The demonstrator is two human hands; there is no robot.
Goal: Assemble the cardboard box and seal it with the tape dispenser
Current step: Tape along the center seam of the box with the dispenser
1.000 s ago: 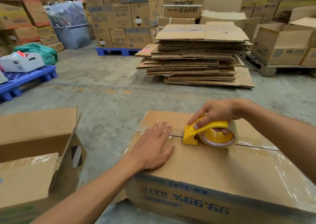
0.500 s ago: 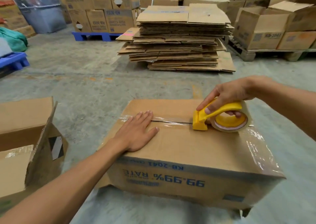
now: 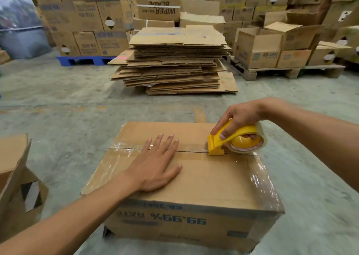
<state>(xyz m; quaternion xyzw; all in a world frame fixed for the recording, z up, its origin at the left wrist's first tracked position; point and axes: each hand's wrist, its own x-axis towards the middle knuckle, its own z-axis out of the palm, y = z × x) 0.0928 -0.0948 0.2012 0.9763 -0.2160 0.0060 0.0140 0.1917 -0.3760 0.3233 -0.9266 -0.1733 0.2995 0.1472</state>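
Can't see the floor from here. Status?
Left hand flat on cardboard box. Right hand grips tape dispenser on centre seam. Nothing in the way.

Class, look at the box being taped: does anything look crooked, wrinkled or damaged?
The clear tape over the cardboard box's right edge lies wrinkled and loose rather than flat. Otherwise nothing stands out.

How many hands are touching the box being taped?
1: the left hand lies flat on top of the box. The right hand grips the yellow tape dispenser on the seam instead.
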